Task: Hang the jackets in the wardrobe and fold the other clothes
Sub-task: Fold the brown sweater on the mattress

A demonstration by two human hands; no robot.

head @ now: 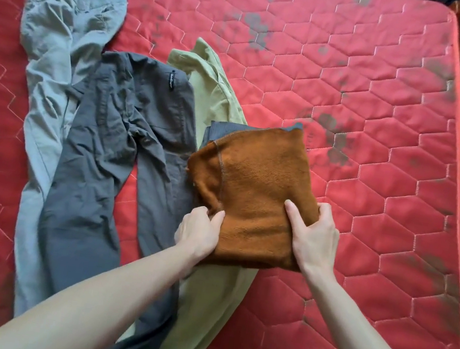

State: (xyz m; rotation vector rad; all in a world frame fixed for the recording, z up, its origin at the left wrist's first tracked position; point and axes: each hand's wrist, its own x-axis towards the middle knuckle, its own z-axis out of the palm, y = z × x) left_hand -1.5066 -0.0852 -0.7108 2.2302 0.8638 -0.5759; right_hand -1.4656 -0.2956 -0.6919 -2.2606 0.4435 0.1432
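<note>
Currently the folded rust-brown fleece garment [253, 190] lies near the middle of the red quilted mattress [380, 138], overlapping pale green trousers [224, 94]. Left hand [197, 233] pinches its near-left corner; right hand [313, 240] grips its right edge, fingers curled around. Dark grey trousers [110, 154] and light grey trousers [51, 68] lie leftward.

Three pairs of trousers lie side by side on one red quilted mattress [356, 104]: one light grey pair [53, 59], one dark grey pair [114, 130] and one pale green pair [216, 86]. One folded rust-brown fleece garment [254, 184] sits among them, under two hands, the left hand [199, 231] and the right hand [313, 240].
</note>
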